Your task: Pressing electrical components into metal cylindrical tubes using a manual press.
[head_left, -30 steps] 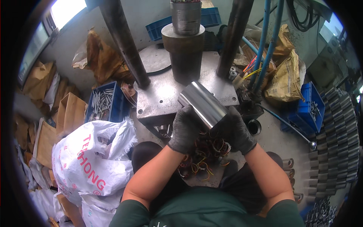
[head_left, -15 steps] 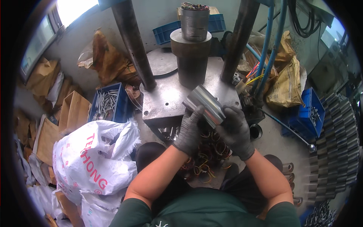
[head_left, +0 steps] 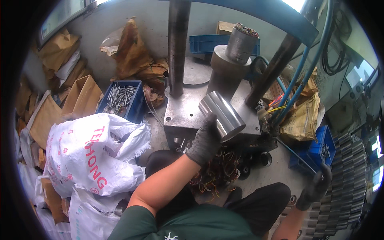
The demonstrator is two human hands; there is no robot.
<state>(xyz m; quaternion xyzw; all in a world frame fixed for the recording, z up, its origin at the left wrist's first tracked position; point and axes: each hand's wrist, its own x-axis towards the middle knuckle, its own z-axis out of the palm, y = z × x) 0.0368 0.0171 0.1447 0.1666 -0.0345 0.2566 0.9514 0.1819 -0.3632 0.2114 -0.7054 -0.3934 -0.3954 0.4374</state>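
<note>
My left hand [head_left: 206, 142], in a dark grey glove, grips a shiny metal cylinder [head_left: 224, 116] from its near left side. The cylinder is tilted and held above the front of a steel press table [head_left: 182, 112]. Behind it stands a thick round metal post [head_left: 226, 74], topped by a grey cylinder [head_left: 242, 46] with coloured wires packed in its upper end. Far to the right, my gloved right hand [head_left: 316, 188] is at the end of a thin metal lever [head_left: 294, 154]. Its fingers appear curled around the end, and the lever's ball knob is hidden.
Steel columns [head_left: 179, 48] rise from the press table. A blue bin [head_left: 120, 100] of metal rods and a white woven sack [head_left: 80, 156] lie left. Wire coils [head_left: 220, 172] sit below the table. Stacked metal cylinders [head_left: 344, 180] and another blue bin [head_left: 322, 148] stand right.
My right hand has let go of the shiny cylinder and moved right to the lever's end. The left hand keeps hold of the cylinder. The whole view has turned and shifted.
</note>
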